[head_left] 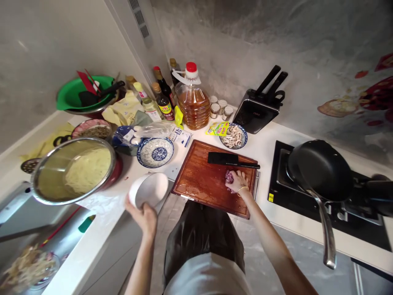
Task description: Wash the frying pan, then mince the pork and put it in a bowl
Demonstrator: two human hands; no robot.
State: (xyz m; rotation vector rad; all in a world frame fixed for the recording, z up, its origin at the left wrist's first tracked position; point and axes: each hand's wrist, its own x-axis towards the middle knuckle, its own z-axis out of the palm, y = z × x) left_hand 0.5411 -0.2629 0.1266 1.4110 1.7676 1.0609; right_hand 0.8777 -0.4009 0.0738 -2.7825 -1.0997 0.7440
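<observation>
My left hand (pixel 143 216) grips a white bowl (pixel 155 189), tilted, with its mouth turned toward the cutting board. On the right half of the wooden cutting board (pixel 196 176), my right hand (pixel 240 182) is closed over chopped purple pieces (pixel 229 177), which look like red onion. Part of that pile is hidden under my fingers. Just beyond the right hand lies a black cleaver (pixel 222 158), its handle pointing right. A plate of sliced mushrooms (pixel 233 137) stands behind the board, and a blue-patterned plate (pixel 155 152) with nothing on it is to the left.
A large metal pot (pixel 73 196) of pale shreds stands at the left beside the sink (pixel 18 229). Behind are an oil jug (pixel 193 102), several sauce bottles and a knife block (pixel 256 110). A black frying pan (pixel 321 170) sits on the stove at right, handle jutting toward me.
</observation>
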